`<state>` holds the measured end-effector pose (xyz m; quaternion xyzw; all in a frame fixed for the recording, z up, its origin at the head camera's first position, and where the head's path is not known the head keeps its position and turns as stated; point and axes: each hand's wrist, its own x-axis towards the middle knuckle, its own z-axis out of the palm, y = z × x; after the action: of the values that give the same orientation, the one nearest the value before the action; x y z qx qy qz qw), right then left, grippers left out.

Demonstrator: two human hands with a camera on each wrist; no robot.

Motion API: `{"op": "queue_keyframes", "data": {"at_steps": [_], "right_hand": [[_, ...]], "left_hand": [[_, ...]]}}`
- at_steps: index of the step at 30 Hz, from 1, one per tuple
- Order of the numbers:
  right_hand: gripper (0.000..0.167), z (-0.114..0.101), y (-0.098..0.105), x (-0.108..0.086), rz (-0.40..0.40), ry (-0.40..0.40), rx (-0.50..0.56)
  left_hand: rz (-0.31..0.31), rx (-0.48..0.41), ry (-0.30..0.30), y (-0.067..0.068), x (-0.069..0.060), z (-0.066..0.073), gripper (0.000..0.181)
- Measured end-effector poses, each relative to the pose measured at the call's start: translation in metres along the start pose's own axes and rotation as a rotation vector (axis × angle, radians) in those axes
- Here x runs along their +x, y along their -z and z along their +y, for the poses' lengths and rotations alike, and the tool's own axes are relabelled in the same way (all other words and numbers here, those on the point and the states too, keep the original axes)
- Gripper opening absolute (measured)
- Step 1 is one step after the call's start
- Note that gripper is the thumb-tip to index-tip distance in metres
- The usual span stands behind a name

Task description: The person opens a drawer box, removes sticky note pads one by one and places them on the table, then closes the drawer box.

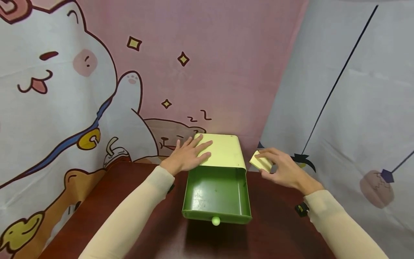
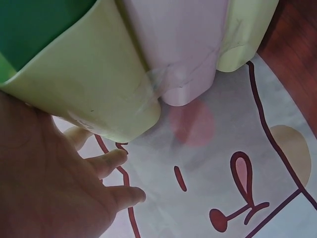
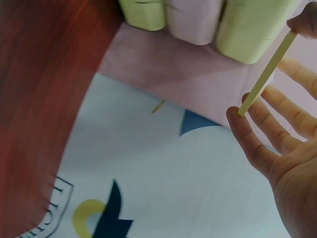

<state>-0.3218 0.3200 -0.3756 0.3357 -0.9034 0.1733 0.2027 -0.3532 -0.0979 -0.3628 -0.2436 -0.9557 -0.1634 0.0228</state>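
A small drawer unit with a pale yellow top [image 1: 223, 147] stands on the table. Its top green drawer [image 1: 215, 190] is pulled out toward me, with bare floor showing and a round light green knob [image 1: 216, 221] in front. My left hand [image 1: 187, 155] rests with spread fingers on the left part of the unit's top. To the right of the unit, my right hand [image 1: 284, 169] holds up a square yellow sticky note pad [image 1: 261, 162]. The right wrist view shows the pad [image 3: 265, 74] edge-on, pinched between thumb and fingertips, apart from the unit.
Below the unit's yellow top tier [image 2: 94, 84] come a pink tier [image 2: 183, 49] and another yellow tier [image 2: 245, 39]. The dark red-brown table [image 1: 139, 201] ends at a cartoon-printed cloth [image 1: 226, 72] behind and beside it.
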Motion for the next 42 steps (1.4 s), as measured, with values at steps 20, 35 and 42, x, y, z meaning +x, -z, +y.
{"op": "queue_keyframes", "data": {"at_steps": [20, 35, 42], "right_hand": [[0.039, 0.04, -0.03, -0.035, 0.049, -0.173, -0.031], [0.041, 0.064, -0.053, -0.062, -0.011, -0.295, -0.072], [0.042, 0.075, -0.061, -0.063, -0.054, -0.347, -0.08]], "left_hand": [[0.012, 0.005, 0.007, -0.002, 0.001, -0.003, 0.071], [-0.001, -0.015, 0.006, -0.004, 0.001, -0.001, 0.071], [0.008, -0.007, 0.012, -0.004, 0.003, -0.001, 0.07]]}}
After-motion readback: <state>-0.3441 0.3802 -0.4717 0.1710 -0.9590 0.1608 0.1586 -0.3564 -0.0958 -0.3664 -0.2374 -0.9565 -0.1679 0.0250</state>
